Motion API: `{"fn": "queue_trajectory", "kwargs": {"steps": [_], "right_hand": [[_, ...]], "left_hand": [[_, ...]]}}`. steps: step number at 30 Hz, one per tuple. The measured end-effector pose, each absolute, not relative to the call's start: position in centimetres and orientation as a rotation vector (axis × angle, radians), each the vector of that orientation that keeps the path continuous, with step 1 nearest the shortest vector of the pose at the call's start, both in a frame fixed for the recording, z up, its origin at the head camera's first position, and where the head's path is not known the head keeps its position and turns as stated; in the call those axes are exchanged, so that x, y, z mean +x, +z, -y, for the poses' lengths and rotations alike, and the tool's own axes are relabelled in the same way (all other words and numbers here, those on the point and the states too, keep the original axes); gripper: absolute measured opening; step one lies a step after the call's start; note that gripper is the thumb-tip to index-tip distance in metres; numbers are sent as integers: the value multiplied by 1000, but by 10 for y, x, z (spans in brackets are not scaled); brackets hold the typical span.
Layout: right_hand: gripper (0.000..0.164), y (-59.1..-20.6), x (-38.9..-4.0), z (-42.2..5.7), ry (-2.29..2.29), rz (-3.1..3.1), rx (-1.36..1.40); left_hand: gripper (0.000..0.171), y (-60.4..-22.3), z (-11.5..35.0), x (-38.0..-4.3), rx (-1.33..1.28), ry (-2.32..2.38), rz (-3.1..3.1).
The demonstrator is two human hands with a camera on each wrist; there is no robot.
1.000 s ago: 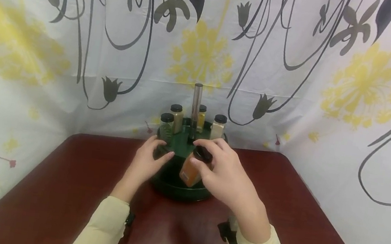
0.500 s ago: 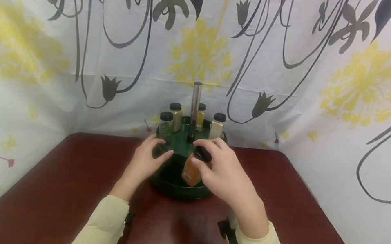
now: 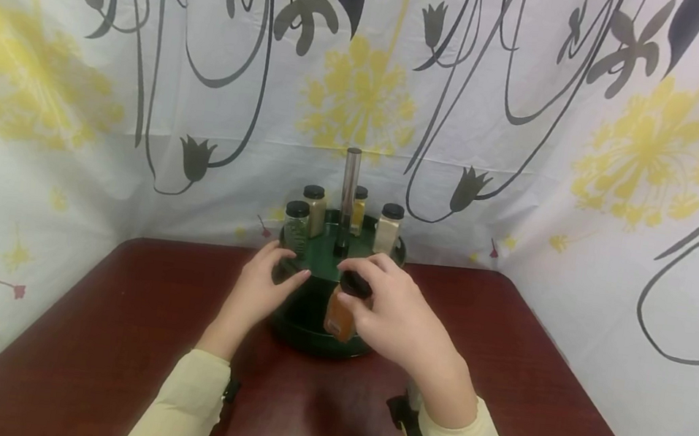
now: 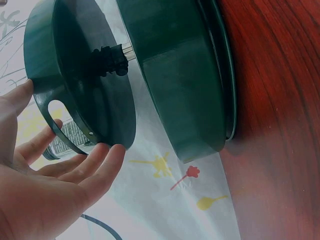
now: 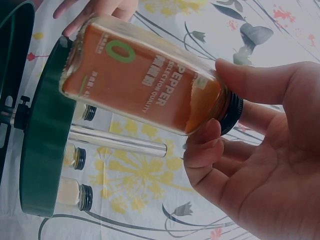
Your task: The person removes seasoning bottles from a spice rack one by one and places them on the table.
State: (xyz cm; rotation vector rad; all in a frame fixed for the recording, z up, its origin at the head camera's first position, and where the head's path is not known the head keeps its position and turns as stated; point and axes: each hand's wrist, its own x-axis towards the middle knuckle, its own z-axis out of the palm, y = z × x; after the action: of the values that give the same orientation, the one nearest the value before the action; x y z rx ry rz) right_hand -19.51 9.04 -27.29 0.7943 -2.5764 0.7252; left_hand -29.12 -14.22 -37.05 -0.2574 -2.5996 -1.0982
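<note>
My right hand (image 3: 399, 317) pinches a square glass spice jar (image 5: 135, 75) near its black lid, thumb on one side and fingers on the other. Orange-red powder fills the jar, its label reads "PEPPER", and it hangs tilted in front of a green two-tier round rack (image 3: 313, 342). At the rack's left side, my left hand (image 3: 261, 287) touches the upper tray (image 4: 42, 65) with loosely bent, spread fingers beside the handle cut-out. Several other spice jars stand on the upper tray, including one with green contents (image 3: 296, 229) by my left fingers and a pale one (image 3: 388, 229) at right.
A clear post (image 3: 349, 196) rises from the middle of the upper tray. The rack stands on a dark red table (image 3: 165, 311). Behind and at both sides hangs a white floral-printed curtain (image 3: 237, 115).
My right hand, with the spice jar, has shifted slightly down and left, and the jar has tipped a little more upright. My left hand has stayed in place on the rack.
</note>
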Motion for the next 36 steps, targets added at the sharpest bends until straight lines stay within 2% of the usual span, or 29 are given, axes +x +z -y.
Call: {"fn": "queue_trajectory", "kwargs": {"steps": [9,23,36], "right_hand": [[32,-273,-194,-93,655,2654,858],[24,-274,-197,-104,501,2827,977],[23,-281,-210,-115,299,3009,914]], "left_hand": [[57,-372,142,-291,-254,-1099,2594],[61,-374,143,-293,-272,-1103,2585],[57,-372,143,-291,-272,-1104,2585]]}}
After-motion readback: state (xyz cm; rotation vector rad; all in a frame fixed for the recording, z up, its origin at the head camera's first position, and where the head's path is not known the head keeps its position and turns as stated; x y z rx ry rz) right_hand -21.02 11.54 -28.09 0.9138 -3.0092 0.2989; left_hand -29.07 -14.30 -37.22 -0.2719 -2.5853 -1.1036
